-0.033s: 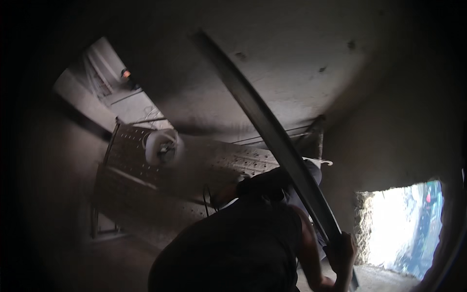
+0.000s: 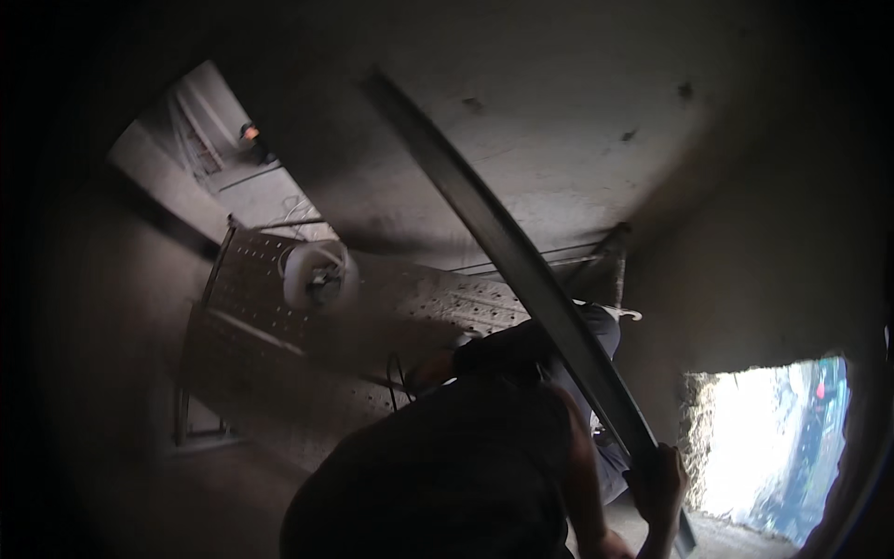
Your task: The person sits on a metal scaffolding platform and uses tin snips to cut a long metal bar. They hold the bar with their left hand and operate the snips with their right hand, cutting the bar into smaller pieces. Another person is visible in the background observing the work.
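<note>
A long grey metal channel [image 2: 503, 238] slants across the view from the upper left to the lower right. Near its lower end my right hand [image 2: 656, 480] is closed around it. A second stretch of bare arm runs down beside the channel to the lower edge. Its end is dark, so I cannot make out my left hand's fingers. My dark-clothed body [image 2: 419, 475] fills the lower middle. Just beyond it, a dark-clad limb [image 2: 503, 349] passes behind the channel, next to a thin black cable loop [image 2: 399, 377].
A perforated metal platform [image 2: 261, 270] stretches across the middle, with a white bucket [image 2: 303, 279] on it. A hooked bar [image 2: 619, 289] stands at its right end. Bare walls surround it. Bright light enters a rough wall opening [image 2: 759, 447]. Another person [image 2: 253, 140] shows through a far doorway.
The platform, bucket and wall opening have shifted slightly right in view. Against the wall, the channel's upper end has moved a little left and down. My right hand keeps its hold.
</note>
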